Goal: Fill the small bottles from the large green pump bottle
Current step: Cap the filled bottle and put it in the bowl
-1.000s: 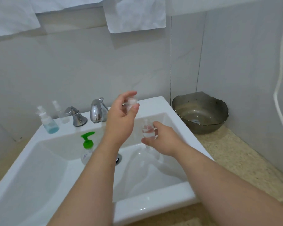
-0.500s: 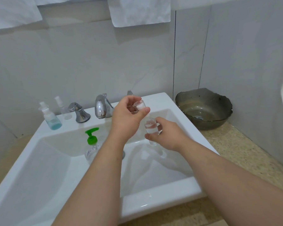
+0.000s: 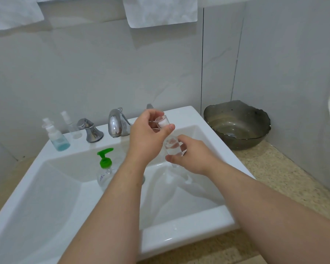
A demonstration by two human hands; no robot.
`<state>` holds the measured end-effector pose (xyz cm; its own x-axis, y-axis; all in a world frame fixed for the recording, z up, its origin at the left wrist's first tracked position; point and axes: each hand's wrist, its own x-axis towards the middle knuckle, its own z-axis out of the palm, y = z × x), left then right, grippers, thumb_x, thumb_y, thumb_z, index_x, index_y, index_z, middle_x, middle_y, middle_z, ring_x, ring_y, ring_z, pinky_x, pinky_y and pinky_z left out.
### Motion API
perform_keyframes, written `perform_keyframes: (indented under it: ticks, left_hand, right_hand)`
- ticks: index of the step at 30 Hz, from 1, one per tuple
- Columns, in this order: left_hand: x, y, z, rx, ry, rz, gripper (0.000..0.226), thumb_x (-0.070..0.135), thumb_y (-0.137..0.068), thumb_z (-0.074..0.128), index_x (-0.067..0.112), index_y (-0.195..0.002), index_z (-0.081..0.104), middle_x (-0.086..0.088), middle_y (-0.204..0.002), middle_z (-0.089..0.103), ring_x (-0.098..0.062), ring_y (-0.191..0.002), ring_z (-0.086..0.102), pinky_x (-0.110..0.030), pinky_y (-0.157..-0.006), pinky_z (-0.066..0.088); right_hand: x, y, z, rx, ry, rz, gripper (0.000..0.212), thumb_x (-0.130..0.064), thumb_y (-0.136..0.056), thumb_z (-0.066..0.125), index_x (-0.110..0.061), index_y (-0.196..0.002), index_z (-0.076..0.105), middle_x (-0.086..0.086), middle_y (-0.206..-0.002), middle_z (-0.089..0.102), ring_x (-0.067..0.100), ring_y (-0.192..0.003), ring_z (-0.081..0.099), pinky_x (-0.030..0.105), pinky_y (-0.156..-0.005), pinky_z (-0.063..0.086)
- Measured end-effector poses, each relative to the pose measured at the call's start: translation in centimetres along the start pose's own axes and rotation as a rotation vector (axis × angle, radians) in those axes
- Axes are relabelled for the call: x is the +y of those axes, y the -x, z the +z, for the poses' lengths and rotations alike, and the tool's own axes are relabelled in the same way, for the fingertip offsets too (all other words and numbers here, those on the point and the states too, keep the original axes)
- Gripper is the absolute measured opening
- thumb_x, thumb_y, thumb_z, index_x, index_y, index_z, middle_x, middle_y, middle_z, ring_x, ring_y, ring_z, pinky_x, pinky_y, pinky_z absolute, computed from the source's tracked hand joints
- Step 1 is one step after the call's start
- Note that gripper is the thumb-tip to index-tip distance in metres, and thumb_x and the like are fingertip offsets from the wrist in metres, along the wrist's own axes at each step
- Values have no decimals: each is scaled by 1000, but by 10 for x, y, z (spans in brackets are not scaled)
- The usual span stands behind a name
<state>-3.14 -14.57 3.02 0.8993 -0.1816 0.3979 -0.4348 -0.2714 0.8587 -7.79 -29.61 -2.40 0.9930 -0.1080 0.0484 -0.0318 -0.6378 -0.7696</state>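
Note:
Over the sink basin my right hand [image 3: 191, 155] grips a small clear bottle [image 3: 172, 146] holding clear liquid. Just above it my left hand [image 3: 146, 138] pinches the bottle's clear cap with a white insert [image 3: 163, 121], tilted over the bottle's neck. The large pump bottle with the green pump head [image 3: 104, 158] stands inside the basin, left of my left forearm, its clear body partly hidden. A small bottle with blue liquid [image 3: 55, 137] and a slim clear spray bottle [image 3: 71, 123] stand on the sink's back ledge at the left.
The white sink [image 3: 179, 231] has a chrome tap [image 3: 115, 121] and a chrome handle [image 3: 90, 129] on its back ledge. A dark glass bowl [image 3: 236, 124] sits on the speckled counter to the right. White towels hang above; a white cord runs down the right wall.
My left hand has brought the cap down from above toward the neck of the small bottle. My right hand has kept hold of the bottle over the basin.

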Motion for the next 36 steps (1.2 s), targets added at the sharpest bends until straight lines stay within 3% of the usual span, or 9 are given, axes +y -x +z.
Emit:
perform_keyframes:
  ticks: [3, 7, 13, 18, 22, 26, 30, 36]
  left_hand:
    - [-4, 0, 2, -26, -78, 27, 36, 23, -82, 85, 27, -108, 60, 12, -105, 67, 4, -74, 58, -11, -70, 49]
    - [-9, -1, 4, -29, -212, 44, 44, 36, -78, 87, 26, -111, 59, 8, -96, 62, -4, -73, 55, -19, -69, 45]
    - [-9, -3, 0, -7, -191, -27, 39, 38, -79, 87, 24, -106, 63, 13, -84, 60, 1, -68, 54, -7, -62, 41]
    - [-10, -4, -2, -87, -100, -62, 34, 25, -87, 81, 30, -115, 63, 15, -98, 62, 1, -73, 59, -15, -69, 46]
    - [-7, -2, -1, -120, -31, -79, 31, 16, -95, 69, 31, -121, 62, 17, -105, 60, -13, -89, 67, -17, -75, 51]
    - [-5, -3, -1, -154, 33, -117, 29, 10, -98, 63, 29, -120, 60, 14, -108, 60, -11, -96, 67, -26, -86, 53]
    - [-7, -1, -2, -204, -15, -73, 36, 8, -91, 68, 33, -115, 61, 5, -112, 66, -16, -95, 69, -32, -84, 57]
    - [-10, -3, -3, -153, -93, -76, 40, 22, -85, 81, 34, -117, 59, 8, -109, 64, -8, -81, 63, -23, -67, 47]
  right_hand:
    - [0, 0, 0, -1, -11, -7, 48, -53, -83, 78, -32, -121, 57, -14, -102, 62, 14, -92, 67, 39, -86, 57]
    - [1, -1, 2, -11, 23, -27, 51, -56, -81, 77, -36, -123, 56, -17, -106, 64, 10, -92, 66, 41, -87, 57]
    - [-2, 0, 1, -5, 19, -20, 48, -54, -83, 78, -33, -121, 58, -18, -94, 61, 11, -90, 67, 41, -87, 57]
    - [-3, 0, 0, -2, 14, -3, 48, -55, -84, 76, -29, -120, 57, -15, -97, 61, 14, -91, 67, 43, -87, 57]
    - [-2, -1, 1, 9, 9, 4, 48, -56, -83, 76, -28, -117, 58, -7, -103, 65, 15, -92, 67, 43, -86, 57]
    - [-1, -2, 2, 16, 8, -6, 47, -55, -83, 77, -27, -117, 58, -5, -105, 67, 14, -93, 67, 43, -87, 57]
    - [1, -3, 2, 5, 35, -2, 54, -58, -82, 76, -27, -122, 57, -5, -109, 65, 14, -95, 66, 43, -87, 57]
    - [3, -4, 3, 7, 32, 5, 55, -61, -81, 75, -28, -122, 57, -6, -108, 65, 15, -95, 67, 44, -87, 57]
